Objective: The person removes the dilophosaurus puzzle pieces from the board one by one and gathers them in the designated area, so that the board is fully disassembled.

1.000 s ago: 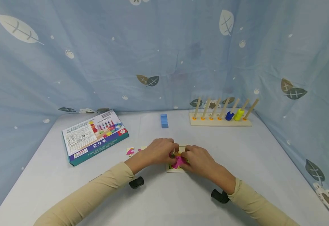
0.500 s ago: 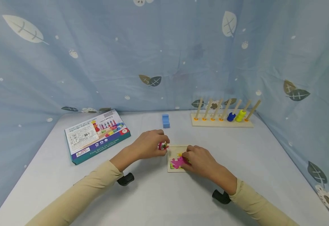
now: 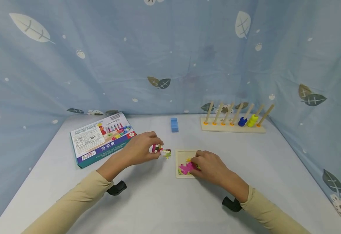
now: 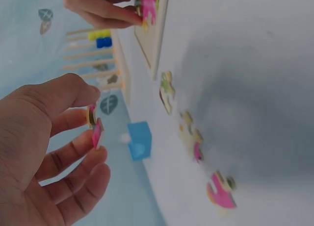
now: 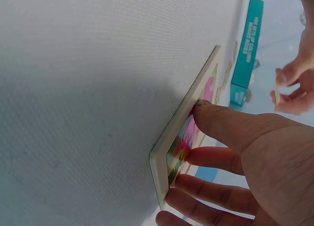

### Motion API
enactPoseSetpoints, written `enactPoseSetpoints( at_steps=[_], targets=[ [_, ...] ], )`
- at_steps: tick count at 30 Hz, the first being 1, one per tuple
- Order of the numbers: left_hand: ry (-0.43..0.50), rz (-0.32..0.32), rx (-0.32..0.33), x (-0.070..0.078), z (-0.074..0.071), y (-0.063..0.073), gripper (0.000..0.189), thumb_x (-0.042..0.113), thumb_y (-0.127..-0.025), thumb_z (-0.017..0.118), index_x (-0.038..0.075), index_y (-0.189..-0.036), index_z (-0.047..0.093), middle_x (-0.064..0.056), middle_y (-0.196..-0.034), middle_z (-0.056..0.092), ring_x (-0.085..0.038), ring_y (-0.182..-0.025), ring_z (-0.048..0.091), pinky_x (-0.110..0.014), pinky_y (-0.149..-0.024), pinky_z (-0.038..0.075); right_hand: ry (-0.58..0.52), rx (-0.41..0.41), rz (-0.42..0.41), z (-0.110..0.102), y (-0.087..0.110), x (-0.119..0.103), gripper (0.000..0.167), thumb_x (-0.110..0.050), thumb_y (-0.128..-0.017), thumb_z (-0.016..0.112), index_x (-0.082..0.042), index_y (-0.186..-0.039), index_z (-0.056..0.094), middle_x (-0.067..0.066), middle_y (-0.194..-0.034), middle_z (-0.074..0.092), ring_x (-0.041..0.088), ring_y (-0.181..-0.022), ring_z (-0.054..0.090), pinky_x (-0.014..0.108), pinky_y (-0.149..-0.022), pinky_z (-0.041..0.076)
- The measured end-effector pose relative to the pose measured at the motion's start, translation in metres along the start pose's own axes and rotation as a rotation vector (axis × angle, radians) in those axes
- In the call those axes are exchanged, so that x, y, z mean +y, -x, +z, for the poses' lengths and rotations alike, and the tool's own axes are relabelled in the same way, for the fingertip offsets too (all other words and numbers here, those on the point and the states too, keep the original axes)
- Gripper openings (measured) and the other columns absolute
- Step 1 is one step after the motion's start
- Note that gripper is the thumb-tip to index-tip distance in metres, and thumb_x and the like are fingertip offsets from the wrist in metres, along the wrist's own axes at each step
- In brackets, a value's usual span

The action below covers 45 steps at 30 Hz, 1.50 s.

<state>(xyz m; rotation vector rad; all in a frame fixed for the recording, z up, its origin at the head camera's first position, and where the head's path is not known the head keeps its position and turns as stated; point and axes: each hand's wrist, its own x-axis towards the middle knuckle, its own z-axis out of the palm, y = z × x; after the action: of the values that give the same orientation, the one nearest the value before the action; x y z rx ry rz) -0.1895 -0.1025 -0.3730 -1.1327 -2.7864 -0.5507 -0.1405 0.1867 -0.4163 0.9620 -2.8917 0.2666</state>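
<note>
My left hand [image 3: 139, 148] pinches a pink jigsaw piece [image 4: 97, 133] between thumb and fingers, raised over the table to the left of the puzzle tray. Pink and yellow pieces fill the lower part of this square wooden tray [image 3: 177, 164]; bare wood shows at its upper left. My right hand [image 3: 212, 167] rests on the tray's right side. In the right wrist view its thumb [image 5: 216, 119] touches the pieces by the near rim, with the fingers spread over the right side. Loose jigsaw pieces lie left of the tray: a green one [image 4: 167, 91], a pale one [image 4: 190, 138] and a pink one [image 4: 222, 190].
A flat cardboard box [image 3: 101, 139] lies at the back left. A small blue block [image 3: 174, 125] stands at the back middle. The wooden peg stand [image 3: 232, 128] at the back right carries blue and yellow beads. A patterned curtain [image 3: 170, 58] hangs behind the table.
My left hand has moved off the tray to the left, carrying the jigsaw piece, and a loose piece shows beside it. The right hand has stayed on the tray.
</note>
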Motion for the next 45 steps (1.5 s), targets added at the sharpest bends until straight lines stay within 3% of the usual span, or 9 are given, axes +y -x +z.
enactPoseSetpoints(
  at_steps=[12, 19, 26, 32, 45],
  targets=[
    [0.022, -0.057, 0.022, -0.012, -0.006, 0.026, 0.027, 0.022, -0.082, 0.08, 0.015, -0.107, 0.077, -0.001, -0.1, 0.066, -0.019, -0.084, 0.061, -0.031, -0.069, 0.05, -0.009, -0.011, 0.015, 0.001, 0.0, 0.001, 0.033, -0.035, -0.078, 0.086, -0.009, -0.097, 0.077, -0.001, -0.084, 0.059, 0.013, -0.068, 0.048, 0.027, -0.061, 0.044],
    [0.013, -0.113, 0.009, -0.02, 0.0, 0.048, 0.028, 0.026, -0.082, 0.08, 0.014, -0.107, 0.077, 0.0, -0.097, 0.064, -0.013, -0.081, 0.054, -0.029, -0.066, 0.046, -0.006, 0.003, -0.003, 0.002, -0.001, 0.001, 0.033, -0.035, -0.078, 0.086, -0.01, -0.096, 0.076, -0.001, -0.084, 0.058, 0.013, -0.068, 0.048, 0.027, -0.06, 0.044],
    [0.021, -0.157, -0.018, -0.024, 0.009, 0.063, 0.027, 0.027, -0.081, 0.083, 0.015, -0.105, 0.078, 0.002, -0.092, 0.061, -0.01, -0.075, 0.05, -0.027, -0.062, 0.043, -0.001, 0.007, -0.004, 0.0, 0.0, 0.001, 0.033, -0.035, -0.078, 0.086, -0.009, -0.097, 0.076, 0.0, -0.085, 0.06, 0.014, -0.068, 0.05, 0.028, -0.06, 0.045],
    [0.003, -0.172, -0.035, -0.028, 0.017, 0.07, 0.025, 0.027, -0.081, 0.082, 0.017, -0.104, 0.078, 0.004, -0.09, 0.059, -0.009, -0.076, 0.049, -0.026, -0.062, 0.043, -0.004, -0.005, 0.015, 0.001, 0.0, 0.001, 0.035, -0.036, -0.078, 0.086, -0.01, -0.098, 0.077, 0.0, -0.086, 0.06, 0.013, -0.069, 0.05, 0.027, -0.061, 0.045],
    [0.004, -0.186, -0.056, -0.033, 0.028, 0.071, 0.02, 0.027, -0.079, 0.083, 0.022, -0.098, 0.077, 0.005, -0.09, 0.057, -0.01, -0.077, 0.049, -0.026, -0.063, 0.043, -0.006, -0.009, 0.014, 0.002, -0.001, 0.001, 0.036, -0.037, -0.078, 0.086, -0.01, -0.099, 0.077, 0.001, -0.087, 0.061, 0.014, -0.07, 0.051, 0.028, -0.061, 0.045]
  ],
)
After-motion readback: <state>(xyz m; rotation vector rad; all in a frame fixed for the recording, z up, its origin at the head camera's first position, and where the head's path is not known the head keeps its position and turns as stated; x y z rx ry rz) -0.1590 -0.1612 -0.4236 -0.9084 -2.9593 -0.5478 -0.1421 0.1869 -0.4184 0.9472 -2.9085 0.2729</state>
